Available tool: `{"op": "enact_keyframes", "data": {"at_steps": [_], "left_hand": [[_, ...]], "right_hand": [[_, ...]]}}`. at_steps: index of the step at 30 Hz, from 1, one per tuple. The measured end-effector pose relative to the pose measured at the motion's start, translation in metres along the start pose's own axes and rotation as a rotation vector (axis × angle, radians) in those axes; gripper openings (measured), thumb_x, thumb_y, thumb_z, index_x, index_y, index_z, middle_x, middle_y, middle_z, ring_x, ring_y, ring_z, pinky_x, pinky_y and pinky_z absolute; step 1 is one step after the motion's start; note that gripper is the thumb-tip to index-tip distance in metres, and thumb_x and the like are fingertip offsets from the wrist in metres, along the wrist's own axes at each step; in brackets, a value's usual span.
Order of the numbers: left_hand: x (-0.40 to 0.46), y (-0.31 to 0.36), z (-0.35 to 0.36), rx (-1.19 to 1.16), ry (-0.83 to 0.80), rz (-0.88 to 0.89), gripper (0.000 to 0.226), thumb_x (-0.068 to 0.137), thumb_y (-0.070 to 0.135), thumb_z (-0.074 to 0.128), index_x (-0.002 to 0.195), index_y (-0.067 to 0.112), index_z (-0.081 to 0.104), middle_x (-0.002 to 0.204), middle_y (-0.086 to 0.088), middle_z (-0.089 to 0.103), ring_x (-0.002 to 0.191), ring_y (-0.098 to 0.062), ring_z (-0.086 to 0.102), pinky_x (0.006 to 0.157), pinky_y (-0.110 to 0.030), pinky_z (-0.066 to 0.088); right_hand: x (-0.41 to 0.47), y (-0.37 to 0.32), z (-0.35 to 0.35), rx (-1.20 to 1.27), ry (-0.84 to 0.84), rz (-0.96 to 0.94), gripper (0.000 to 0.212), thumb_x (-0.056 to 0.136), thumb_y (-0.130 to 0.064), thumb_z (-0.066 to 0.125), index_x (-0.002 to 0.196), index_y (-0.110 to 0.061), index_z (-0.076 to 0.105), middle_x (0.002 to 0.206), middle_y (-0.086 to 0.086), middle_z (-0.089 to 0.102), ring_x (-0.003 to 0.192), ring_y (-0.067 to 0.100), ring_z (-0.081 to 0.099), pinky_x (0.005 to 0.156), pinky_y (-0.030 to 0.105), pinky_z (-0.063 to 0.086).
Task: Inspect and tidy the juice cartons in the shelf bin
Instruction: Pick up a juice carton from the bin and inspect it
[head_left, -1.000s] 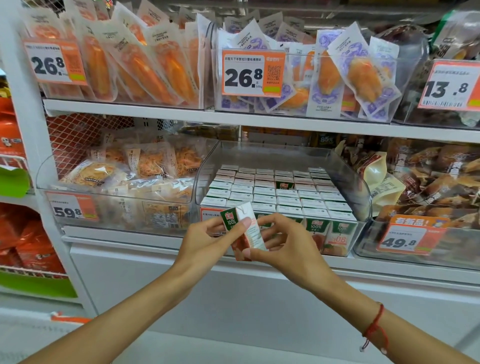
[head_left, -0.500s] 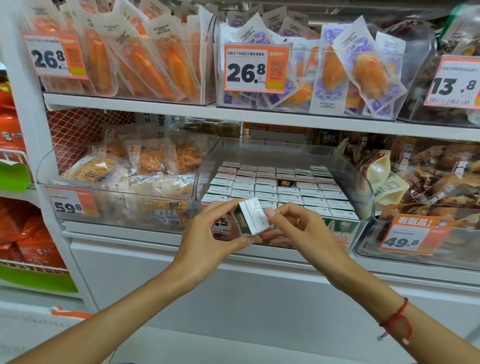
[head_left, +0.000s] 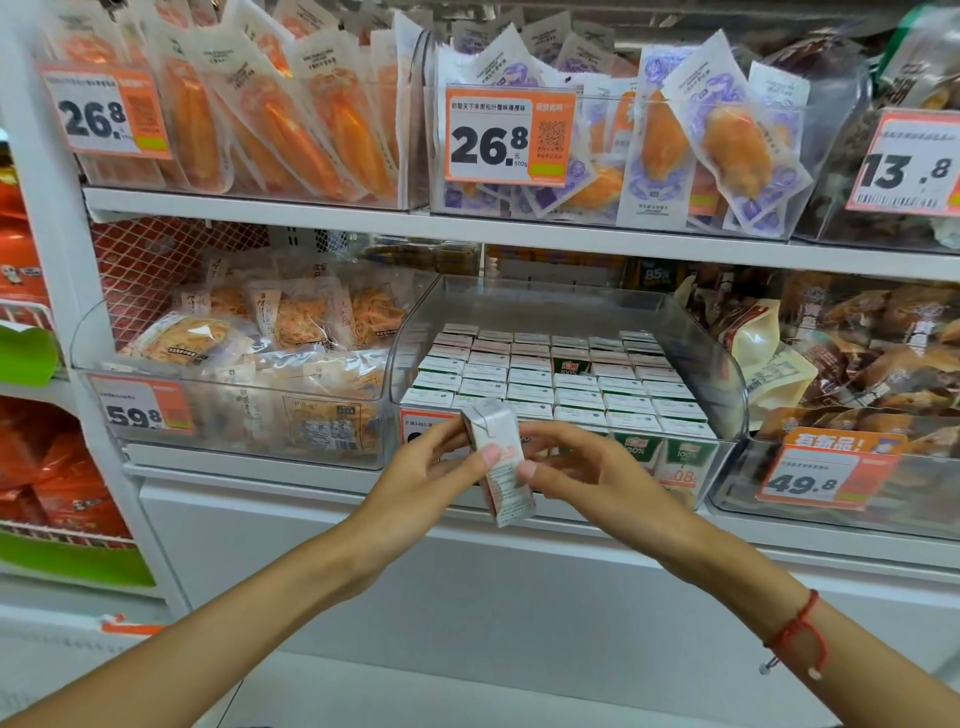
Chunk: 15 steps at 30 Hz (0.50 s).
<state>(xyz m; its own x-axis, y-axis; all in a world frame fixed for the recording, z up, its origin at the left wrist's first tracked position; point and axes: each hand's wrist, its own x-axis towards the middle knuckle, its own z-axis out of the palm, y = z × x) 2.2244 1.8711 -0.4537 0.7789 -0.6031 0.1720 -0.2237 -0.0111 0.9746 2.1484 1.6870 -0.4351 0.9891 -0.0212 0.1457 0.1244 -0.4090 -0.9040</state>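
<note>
While rows of cartons (head_left: 561, 387) fill the clear bin (head_left: 724, 374), I see my left hand (head_left: 426, 470) and right hand (head_left: 587, 467) pinching one carton (head_left: 501, 460), fingers clamped on its sides.

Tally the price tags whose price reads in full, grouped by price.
26.8 tags: 2
13.8 tag: 1
59.8 tag: 1
49.8 tag: 1
Total: 5
The juice bin tag is left out: the left hand, gripping a carton, partly hides it.
</note>
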Motion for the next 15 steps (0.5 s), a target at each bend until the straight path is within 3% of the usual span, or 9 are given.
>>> {"op": "enact_keyframes", "data": {"at_steps": [3, 7, 10, 13, 15], "left_hand": [[-0.001, 0.002, -0.002, -0.066, 0.003, -0.022, 0.051, 0.081, 0.046, 0.059, 0.130, 0.031, 0.057, 0.123, 0.013, 0.068, 0.117, -0.003, 0.061, 0.105, -0.028, 0.044], [-0.001, 0.003, -0.003, -0.067, -0.046, -0.031, 0.052, 0.085, 0.049, 0.056, 0.136, 0.035, 0.053, 0.128, 0.014, 0.065, 0.123, -0.004, 0.057, 0.111, -0.035, 0.038], [-0.002, 0.002, -0.004, -0.061, -0.052, -0.035, 0.047, 0.085, 0.051, 0.056, 0.131, 0.043, 0.053, 0.125, 0.017, 0.066, 0.119, -0.002, 0.059, 0.109, -0.033, 0.040], [-0.002, 0.000, -0.004, -0.069, -0.044, -0.041, 0.049, 0.083, 0.046, 0.061, 0.131, 0.037, 0.055, 0.122, 0.014, 0.068, 0.115, -0.006, 0.063, 0.103, -0.031, 0.048], [-0.002, 0.000, -0.003, -0.107, -0.055, -0.055, 0.044, 0.086, 0.041, 0.059, 0.129, 0.033, 0.057, 0.119, 0.012, 0.070, 0.113, -0.007, 0.065, 0.095, -0.021, 0.052]], "right_hand": [[0.000, 0.001, 0.004, 0.012, -0.057, 0.015, 0.040, 0.091, -0.033, 0.063, 0.130, -0.039, 0.054, 0.114, -0.012, 0.067, 0.103, 0.005, 0.065, 0.093, 0.026, 0.053], [-0.001, -0.001, 0.007, 0.039, -0.016, 0.008, 0.037, 0.093, -0.030, 0.061, 0.128, -0.038, 0.053, 0.111, -0.009, 0.067, 0.102, 0.003, 0.066, 0.091, 0.024, 0.054], [-0.001, -0.002, 0.009, 0.012, 0.022, 0.006, 0.034, 0.091, -0.034, 0.061, 0.125, -0.036, 0.054, 0.112, -0.005, 0.065, 0.100, 0.004, 0.066, 0.089, 0.025, 0.054], [-0.001, -0.002, 0.012, 0.009, 0.030, 0.040, 0.034, 0.091, -0.036, 0.061, 0.124, -0.031, 0.055, 0.108, -0.004, 0.069, 0.095, 0.005, 0.068, 0.083, 0.020, 0.055], [0.000, -0.003, 0.012, 0.014, 0.022, 0.099, 0.034, 0.089, -0.041, 0.062, 0.121, -0.033, 0.056, 0.105, -0.007, 0.071, 0.097, 0.006, 0.068, 0.087, 0.025, 0.056]]}}
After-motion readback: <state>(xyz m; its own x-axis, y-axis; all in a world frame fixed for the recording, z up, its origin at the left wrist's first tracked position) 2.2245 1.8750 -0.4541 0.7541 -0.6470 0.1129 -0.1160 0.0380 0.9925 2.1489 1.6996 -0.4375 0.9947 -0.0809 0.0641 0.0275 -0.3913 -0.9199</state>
